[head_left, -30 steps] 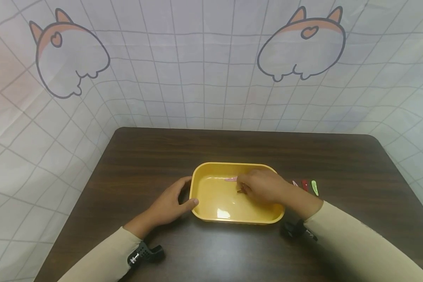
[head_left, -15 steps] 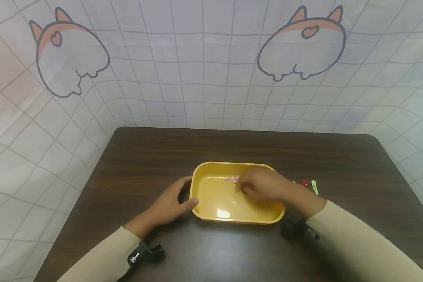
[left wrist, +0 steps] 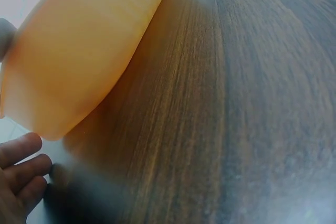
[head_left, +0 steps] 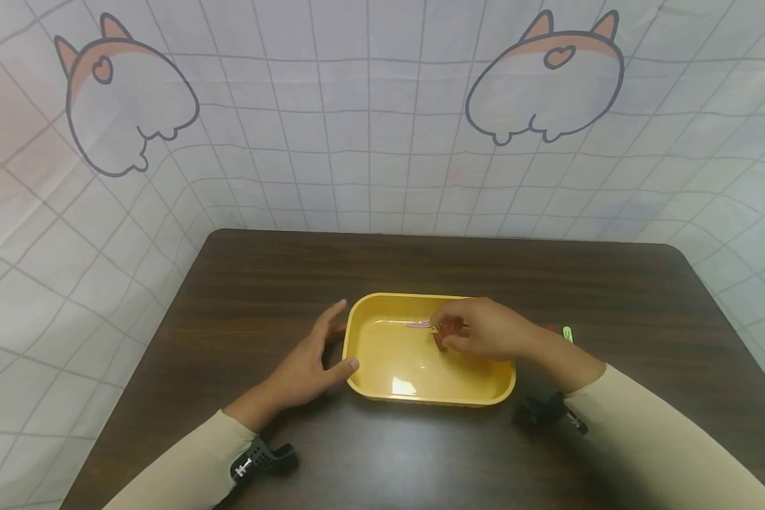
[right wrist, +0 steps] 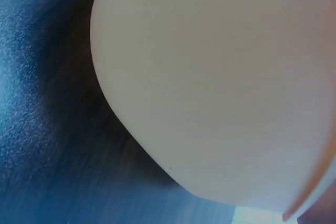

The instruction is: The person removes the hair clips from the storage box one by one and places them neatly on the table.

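A shallow yellow tray [head_left: 382, 354] stands on the dark wooden table. My left hand [head_left: 302, 368] is at its left end, thumb on the rim and fingers spread along the outside. The left wrist view shows those fingertips [left wrist: 26, 169] beside the tray's orange-looking wall [left wrist: 79, 51]. Inside the tray, my right hand [head_left: 484, 329] reaches low, with thumb and index finger apart and the other fingers bent in shade. A pink hair clip [head_left: 418, 324] lies by its index finger. Just below that shows the tip of a small brownish clip [head_left: 434, 330], mostly hidden by the hand.
To the right of the tray, a green hair clip [head_left: 568, 333] and a bit of a red one [head_left: 551, 328] show past the right wrist. The right wrist view is mostly filled by the tray's outer wall [right wrist: 210, 93]. A white gridded curtain [head_left: 382, 142] surrounds the table [head_left: 280, 276].
My right hand has shifted slightly right and its thumb and index finger have parted. The brownish clip sits nearer the pink one. My left index finger has lifted off the tray's side.
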